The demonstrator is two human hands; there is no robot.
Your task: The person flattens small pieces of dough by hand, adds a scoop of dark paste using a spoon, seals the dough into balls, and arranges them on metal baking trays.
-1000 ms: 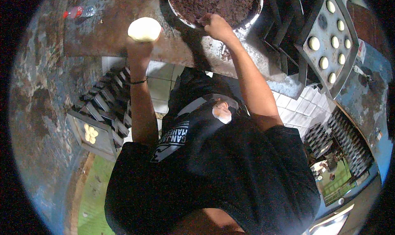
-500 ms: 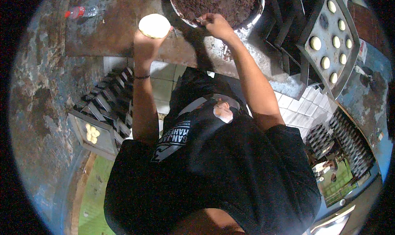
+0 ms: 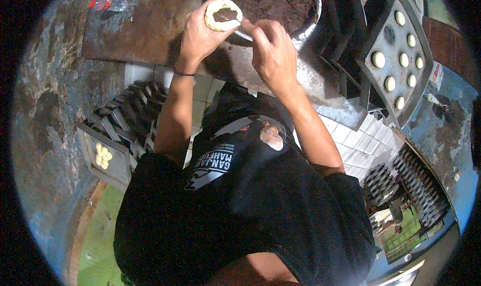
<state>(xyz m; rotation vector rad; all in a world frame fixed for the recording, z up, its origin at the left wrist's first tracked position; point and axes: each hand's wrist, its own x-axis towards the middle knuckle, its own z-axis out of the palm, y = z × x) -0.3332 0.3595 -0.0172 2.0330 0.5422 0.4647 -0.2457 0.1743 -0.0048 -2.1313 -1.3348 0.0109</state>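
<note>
Pale, round dough [image 3: 214, 22] cupping dark paste [image 3: 225, 15] in left hand [image 3: 200, 39]; right hand [image 3: 273, 53]: grip unclear.

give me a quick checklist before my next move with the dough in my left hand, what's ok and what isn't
1. Dough piece held: ok, the left hand is curled around it.
2. Dark brown filling inside: ok, it shows through the opening.
3. Filling fully enclosed: not ok, the dough gapes open.
4. Right hand clear of the dough's rim: cannot tell, the fingertips are very close.
5. Basin near the right hand: ok, it sits just beyond.
6. Dough balls on the right-hand tray set apart: ok, eight, none touching.
</note>
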